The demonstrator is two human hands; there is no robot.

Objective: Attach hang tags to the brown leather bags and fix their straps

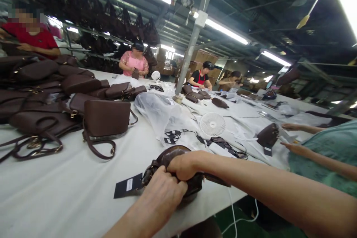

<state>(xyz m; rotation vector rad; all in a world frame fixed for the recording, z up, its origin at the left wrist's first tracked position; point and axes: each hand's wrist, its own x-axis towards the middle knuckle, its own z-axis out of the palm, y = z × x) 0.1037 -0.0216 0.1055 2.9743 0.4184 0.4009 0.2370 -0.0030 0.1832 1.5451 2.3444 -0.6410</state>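
White factory bench (pixel 69 193) under strip lights. Left hand (pixel 163 195) and right hand (pixel 184 165) each hold a closed grip on a brown handbag (pixel 173 156) at the near bench edge. Its black hang tag (pixel 128 186) carries a white label, unreadable. Brown bags (pixel 106 117) and a small white fan (pixel 212 124) lie beyond.

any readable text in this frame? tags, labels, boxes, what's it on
No text can be read here.
Black hang tag by the brown bag that the left hand and right hand grip: it has a white label, print too small to read.
Black tags on the white table near the small fan: white marks, blurred.
Cardboard boxes at the back: no legible print.
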